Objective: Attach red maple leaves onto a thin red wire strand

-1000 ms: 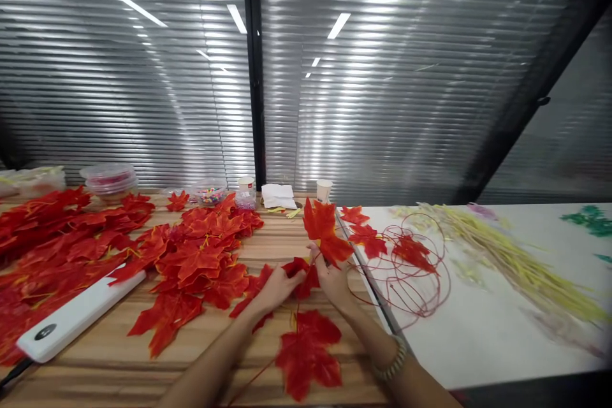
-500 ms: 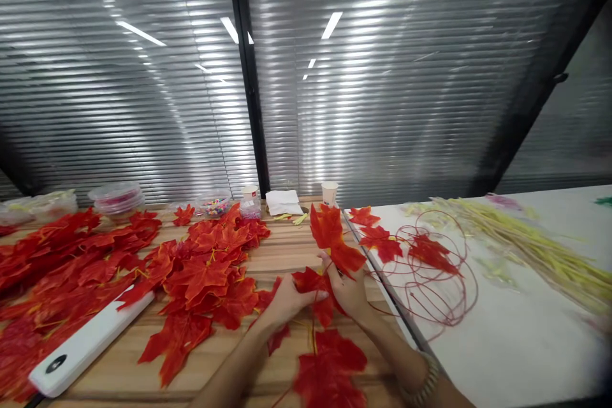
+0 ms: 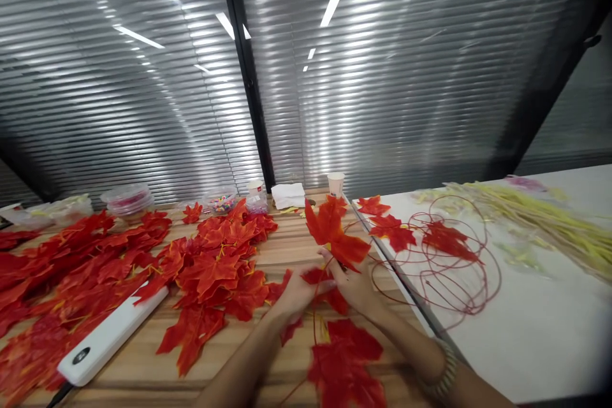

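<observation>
Pinching what looks like the base of a raised red leaf, the right hand has its fingers closed up on it, while just beside it the left hand stretches a thumb over a darker leaf between the two; whether those left fingers grip leaf or cord, I cannot tell. Thin red cord runs below the hands towards a lower leaf over the wooden table, and this, I reckon, is the fiddly bit: a light hold close to the base should spare the lobes a crease, with the cord best drawn straight and clear of them. Off to the right, loose coils sprawl across the white table, so a slow, even pull looks the safest guard against snags
</observation>
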The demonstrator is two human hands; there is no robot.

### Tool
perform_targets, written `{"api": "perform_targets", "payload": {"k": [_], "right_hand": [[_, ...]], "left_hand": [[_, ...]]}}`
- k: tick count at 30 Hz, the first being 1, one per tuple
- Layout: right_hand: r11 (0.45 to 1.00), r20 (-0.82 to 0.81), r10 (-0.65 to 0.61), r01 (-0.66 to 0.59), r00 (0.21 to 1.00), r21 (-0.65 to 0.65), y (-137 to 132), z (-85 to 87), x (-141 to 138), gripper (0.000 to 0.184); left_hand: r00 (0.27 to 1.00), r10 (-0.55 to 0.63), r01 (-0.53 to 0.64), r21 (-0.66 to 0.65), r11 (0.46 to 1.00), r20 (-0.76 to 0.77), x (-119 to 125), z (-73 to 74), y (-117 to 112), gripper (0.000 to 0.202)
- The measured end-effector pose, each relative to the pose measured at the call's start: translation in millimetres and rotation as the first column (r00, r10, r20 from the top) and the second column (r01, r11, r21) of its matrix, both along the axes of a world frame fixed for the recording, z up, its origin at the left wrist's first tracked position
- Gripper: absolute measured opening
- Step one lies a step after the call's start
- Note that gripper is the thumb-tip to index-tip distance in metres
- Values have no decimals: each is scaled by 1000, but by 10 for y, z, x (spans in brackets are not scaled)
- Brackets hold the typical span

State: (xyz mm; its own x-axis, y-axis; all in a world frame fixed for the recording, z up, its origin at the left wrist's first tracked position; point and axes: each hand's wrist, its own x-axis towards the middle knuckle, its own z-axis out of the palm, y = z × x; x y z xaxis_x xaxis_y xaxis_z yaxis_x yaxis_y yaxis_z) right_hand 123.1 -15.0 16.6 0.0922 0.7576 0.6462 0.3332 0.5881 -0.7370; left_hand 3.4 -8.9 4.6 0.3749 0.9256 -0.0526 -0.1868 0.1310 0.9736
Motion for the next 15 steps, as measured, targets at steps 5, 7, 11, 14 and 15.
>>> {"api": "perform_targets", "payload": {"k": [5,7,11,14,15], "right_hand": [[1000,72,25,-24,997,-14,-18,73,5,24],[999,134,27,-25,991,-20,-19,105,15,21],[999,176,25,-18,984,-40,-2,130,27,19],[999,184,30,-24,982,-34,12,114,30,18],[999,191,30,-25,981,-27,16,107,33,18]], "left_hand": [[994,-91,88,42,995,65,-12,34,-12,38],[991,-97,95,32,995,95,-10,73,-32,38],[989,-49,54,-30,998,140,7,118,-61,41],[985,-47,55,-40,998,165,16,125,-73,38],[984,-47,53,-33,998,172,19,125,-79,38]]}}
